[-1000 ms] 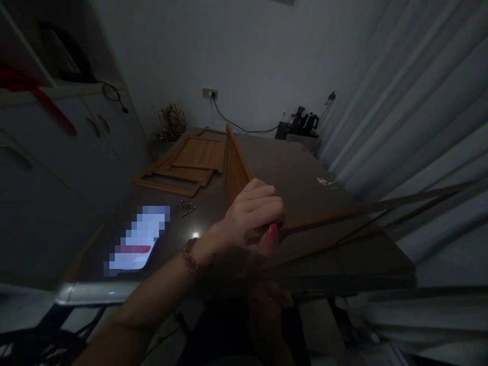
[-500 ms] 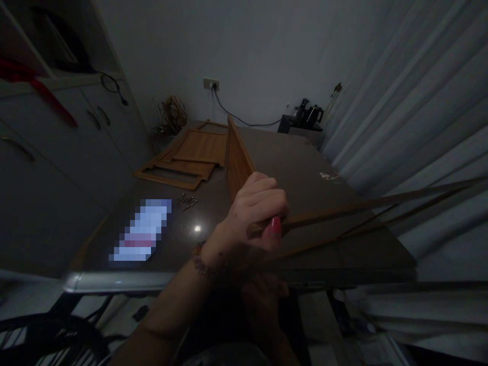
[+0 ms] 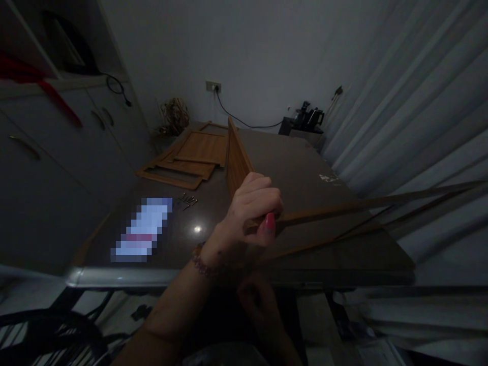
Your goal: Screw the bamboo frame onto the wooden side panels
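Observation:
My left hand [image 3: 253, 211], with a beaded bracelet on its wrist, is wrapped around the near corner where an upright wooden panel [image 3: 238, 157] meets a thin wooden frame [image 3: 343, 207]. The panel stands on edge on the table, running away from me. To the right stretches the frame, past the table's edge. Below, in the shadow by the table's front edge, my right hand [image 3: 261, 302] has its fingers curled; what they hold, if anything, cannot be made out.
Flat wooden panels [image 3: 200, 147] lie stacked at the back left of the dark table [image 3: 290, 152]. Several screws [image 3: 188, 199] lie near a lit, blurred phone [image 3: 143, 229]. Small white pieces [image 3: 328, 178] sit at right. A coffee maker [image 3: 307, 117] stands at the back.
My right hand has shifted slightly and its fingers are more curled. My left hand keeps its hold on the wooden corner, moving slightly left. The view has shifted a little.

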### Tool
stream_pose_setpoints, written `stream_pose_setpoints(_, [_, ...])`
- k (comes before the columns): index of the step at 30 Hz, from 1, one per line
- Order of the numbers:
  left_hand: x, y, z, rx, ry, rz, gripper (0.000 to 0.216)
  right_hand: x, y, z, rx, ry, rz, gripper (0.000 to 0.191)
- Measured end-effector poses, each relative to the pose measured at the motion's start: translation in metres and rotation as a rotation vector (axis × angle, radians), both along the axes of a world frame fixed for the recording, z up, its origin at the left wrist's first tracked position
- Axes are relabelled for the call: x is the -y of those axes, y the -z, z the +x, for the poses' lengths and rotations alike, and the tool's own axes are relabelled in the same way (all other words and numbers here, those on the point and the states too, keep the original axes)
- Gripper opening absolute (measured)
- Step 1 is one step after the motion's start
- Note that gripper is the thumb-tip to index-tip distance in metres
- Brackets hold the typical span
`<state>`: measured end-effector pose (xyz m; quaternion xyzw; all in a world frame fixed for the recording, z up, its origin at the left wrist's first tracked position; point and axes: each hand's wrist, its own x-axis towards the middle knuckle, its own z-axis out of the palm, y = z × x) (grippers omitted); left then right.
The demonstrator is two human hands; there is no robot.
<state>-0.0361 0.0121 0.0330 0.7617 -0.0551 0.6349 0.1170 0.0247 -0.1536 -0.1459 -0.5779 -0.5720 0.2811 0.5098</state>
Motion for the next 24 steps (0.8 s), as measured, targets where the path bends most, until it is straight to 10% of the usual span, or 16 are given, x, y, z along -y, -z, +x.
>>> stream_pose_setpoints(10, [-0.002,0.0,-0.002,-0.024,-0.101,0.05,0.041,-0.003,-0.01,0.009,-0.009,-0.054,-0.246,0.018])
stream_pose_setpoints(24, [-0.001,-0.001,-0.002,0.011,-0.066,0.029,0.039,-0.003,-0.011,-0.009,0.332,0.119,0.116,0.012])
